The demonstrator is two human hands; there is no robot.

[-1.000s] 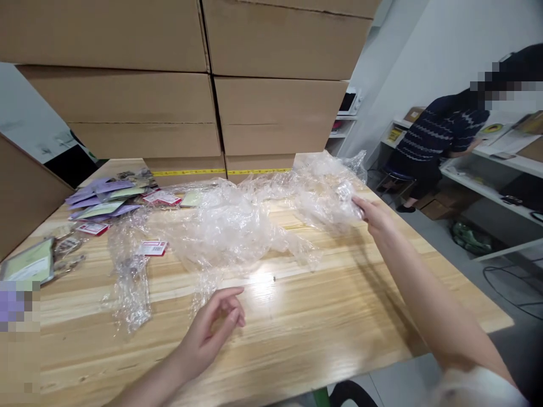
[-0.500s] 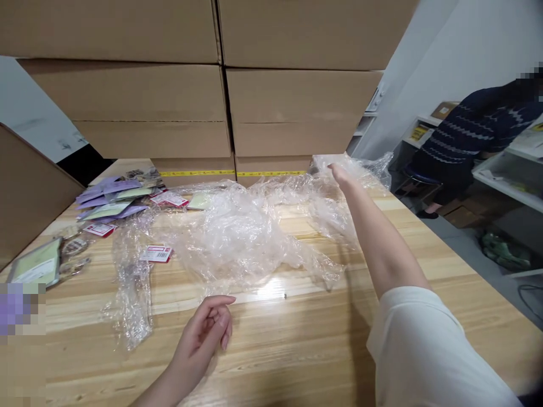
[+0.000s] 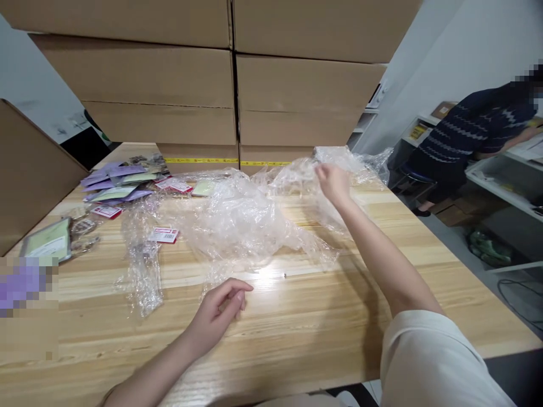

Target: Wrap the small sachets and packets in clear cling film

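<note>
A large crumpled sheet of clear plastic film lies spread across the wooden table. My right hand reaches far out and is closed on the film's far right part near the cardboard boxes. My left hand rests on the table just in front of the film's near edge, fingers loosely curled, holding nothing I can see. A red-and-white label lies on the film at its left side.
Stacked cardboard boxes wall off the table's far side, with a yellow tape strip at their base. Purple and green packets and small bagged items lie at the left. Another person bends at shelves on the right.
My right hand drew back a little from the far corner and closed on the film. My left hand stayed nearly still on the table. The view tilted slightly.
</note>
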